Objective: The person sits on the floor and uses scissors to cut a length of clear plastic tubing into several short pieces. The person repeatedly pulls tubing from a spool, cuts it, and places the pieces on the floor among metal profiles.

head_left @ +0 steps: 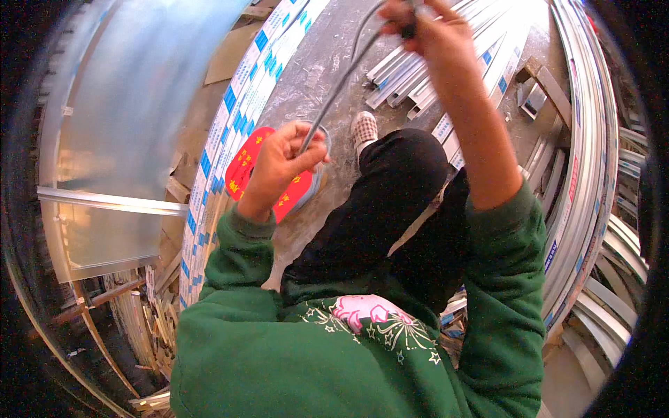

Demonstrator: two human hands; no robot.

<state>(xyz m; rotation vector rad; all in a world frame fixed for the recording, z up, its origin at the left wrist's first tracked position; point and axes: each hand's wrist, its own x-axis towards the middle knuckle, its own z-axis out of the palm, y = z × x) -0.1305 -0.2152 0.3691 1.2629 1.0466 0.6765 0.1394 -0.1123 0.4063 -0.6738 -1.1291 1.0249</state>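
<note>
Grey cord [342, 87] runs through pinched left fingers [308, 160] up into clasped right fingers [398, 15].

Before you, the grey, scuffed floor [296, 87] is carrying a loose bundle of long white profiles [398, 83], some of them showing blue patches. Your checked shoe [364, 128] is resting on it (near their ends), and a short brown piece [555, 97] is sitting farther right.
</note>
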